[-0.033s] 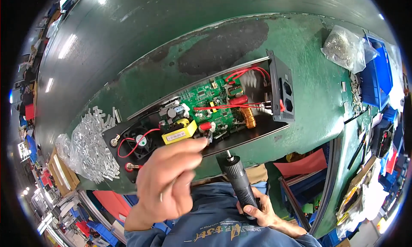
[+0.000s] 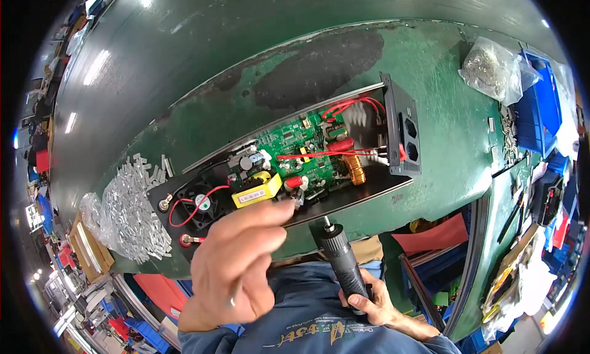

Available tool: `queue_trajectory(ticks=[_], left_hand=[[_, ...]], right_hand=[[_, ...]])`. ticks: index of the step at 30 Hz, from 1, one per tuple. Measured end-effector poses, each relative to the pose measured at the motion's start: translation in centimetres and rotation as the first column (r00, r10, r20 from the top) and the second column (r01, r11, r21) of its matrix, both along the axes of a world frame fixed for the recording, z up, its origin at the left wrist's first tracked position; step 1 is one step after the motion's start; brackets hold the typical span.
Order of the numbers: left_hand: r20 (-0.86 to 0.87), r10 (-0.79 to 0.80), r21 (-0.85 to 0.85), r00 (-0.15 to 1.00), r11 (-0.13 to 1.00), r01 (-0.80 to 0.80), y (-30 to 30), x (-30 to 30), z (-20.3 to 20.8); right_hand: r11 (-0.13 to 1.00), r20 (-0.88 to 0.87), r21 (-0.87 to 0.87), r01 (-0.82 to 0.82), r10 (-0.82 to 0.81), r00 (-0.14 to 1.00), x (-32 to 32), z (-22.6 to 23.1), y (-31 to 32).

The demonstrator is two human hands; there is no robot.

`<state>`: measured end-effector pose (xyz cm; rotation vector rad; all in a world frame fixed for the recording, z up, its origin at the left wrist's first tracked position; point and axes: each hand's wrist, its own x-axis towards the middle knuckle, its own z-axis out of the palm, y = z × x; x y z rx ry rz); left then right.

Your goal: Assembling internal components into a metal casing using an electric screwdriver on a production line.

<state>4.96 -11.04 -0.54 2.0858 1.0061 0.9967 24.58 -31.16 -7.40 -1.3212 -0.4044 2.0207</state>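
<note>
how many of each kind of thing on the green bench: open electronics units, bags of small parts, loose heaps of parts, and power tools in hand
open electronics unit: 1
clear bag of small metal parts: 1
heap of small silvery parts: 1
electric screwdriver, held in the right hand: 1
total: 4

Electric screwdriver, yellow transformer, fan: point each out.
electric screwdriver (image 2: 342,260), head view, black barrel.
yellow transformer (image 2: 257,190), head view, top face.
fan (image 2: 200,201), head view, hub.
</note>
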Motion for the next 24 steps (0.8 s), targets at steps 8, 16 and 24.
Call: queue_trajectory(ticks=[8,16,24], left_hand=[[-0.664,-0.090,0.055,0.743,0.984,0.167,1.0,2.1,0.6],[-0.818,-0.132,0.072,0.560,0.942,0.329,2.0,3.0,1.0],[-0.846,-0.177,0.012,0.503,0.937,0.350,2.3,3.6,1.5]], right_hand=[[1.000,-0.004,-0.003,-0.018,0.018,1.000,-0.1,-0.3,-0.1],[1.000,-0.074,0.004,-0.004,0.004,0.997,0.0,-1.2,-0.8],[0.985,0.072,0.173,-0.005,-0.008,0.997,-0.6,-1.7,-1.4]])
